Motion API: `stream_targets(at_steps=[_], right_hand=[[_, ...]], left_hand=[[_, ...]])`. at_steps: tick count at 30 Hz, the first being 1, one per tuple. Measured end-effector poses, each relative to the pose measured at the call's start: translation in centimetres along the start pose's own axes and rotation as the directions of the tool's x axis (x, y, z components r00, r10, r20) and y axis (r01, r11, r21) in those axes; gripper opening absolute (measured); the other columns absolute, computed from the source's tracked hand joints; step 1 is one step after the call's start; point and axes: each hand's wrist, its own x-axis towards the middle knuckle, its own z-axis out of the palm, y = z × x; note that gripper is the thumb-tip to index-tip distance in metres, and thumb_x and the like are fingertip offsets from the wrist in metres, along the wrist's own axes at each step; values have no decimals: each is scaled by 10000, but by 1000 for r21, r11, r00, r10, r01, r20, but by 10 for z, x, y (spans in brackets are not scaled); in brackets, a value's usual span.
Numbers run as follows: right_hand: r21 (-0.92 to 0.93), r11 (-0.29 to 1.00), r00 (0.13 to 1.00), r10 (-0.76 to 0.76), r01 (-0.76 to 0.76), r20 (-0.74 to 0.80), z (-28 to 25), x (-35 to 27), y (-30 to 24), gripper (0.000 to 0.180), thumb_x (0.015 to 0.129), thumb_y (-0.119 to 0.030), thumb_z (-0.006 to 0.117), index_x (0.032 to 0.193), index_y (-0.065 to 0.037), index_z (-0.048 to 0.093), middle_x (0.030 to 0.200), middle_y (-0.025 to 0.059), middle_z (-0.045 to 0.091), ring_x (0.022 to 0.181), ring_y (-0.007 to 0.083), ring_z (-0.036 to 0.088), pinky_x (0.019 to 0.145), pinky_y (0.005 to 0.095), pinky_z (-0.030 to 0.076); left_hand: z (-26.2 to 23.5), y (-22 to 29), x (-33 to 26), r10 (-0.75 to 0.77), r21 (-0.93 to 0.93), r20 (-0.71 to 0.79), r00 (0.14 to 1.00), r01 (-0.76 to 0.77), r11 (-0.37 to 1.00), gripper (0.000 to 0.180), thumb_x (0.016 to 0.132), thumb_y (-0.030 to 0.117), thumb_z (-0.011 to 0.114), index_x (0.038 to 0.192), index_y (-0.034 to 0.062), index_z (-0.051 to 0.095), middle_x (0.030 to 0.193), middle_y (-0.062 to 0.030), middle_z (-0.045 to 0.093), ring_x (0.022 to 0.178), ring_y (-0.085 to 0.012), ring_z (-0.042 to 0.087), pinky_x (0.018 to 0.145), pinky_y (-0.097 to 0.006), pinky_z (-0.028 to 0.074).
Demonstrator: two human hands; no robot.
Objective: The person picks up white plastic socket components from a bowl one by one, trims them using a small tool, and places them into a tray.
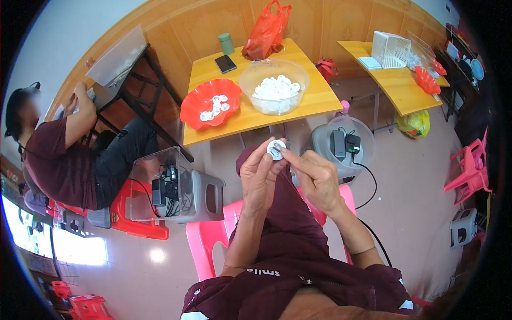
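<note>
In front of my lap, my left hand grips a small round white plastic part between thumb and fingers. A greyish detail shows on the part's face. My right hand is closed in a pinch, its fingertips touching the right side of that part; whatever they pinch is too small to make out. Beyond my hands, a red scalloped bowl on the yellow table contains several similar round white pieces. To its right, a clear plastic bowl is heaped with white pieces.
A phone, a green canister and a red plastic bag occupy the table's far side. At left, a seated person works at another table. Clear bins with black adapters rest on grey stools at both sides. A second yellow table stands right.
</note>
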Motion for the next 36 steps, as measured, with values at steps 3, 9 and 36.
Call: stream_targets(at_steps=[3,9,36], right_hand=[[28,1000,999,0,-1,35,-1,2,4,357,777,-27,588,1106,-158,627,605,84,483,505,216,503,461,322,405],[48,998,996,-49,45,80,-2,4,8,353,767,-30,602,1096,-155,631,605,86,490,510,216,513,472,328,415],[-435,900,987,60,12,151,-26,-4,-27,461,704,-26,579,1136,-186,584,697,79,500,535,263,580,443,356,466]], left_hand=[[-1,1,-1,-6,9,-20,1000,6,1000,312,892,76,508,1186,-27,500,1151,-185,550,1002,-207,574,856,-322,499],[-8,1,-2,-2,84,-36,999,5,996,309,906,90,479,1186,-41,489,1148,-208,547,1001,-222,579,840,-321,510],[-7,1,1,-123,89,-44,991,126,988,301,890,74,501,1168,-41,507,1128,-197,561,987,-213,587,837,-320,516]])
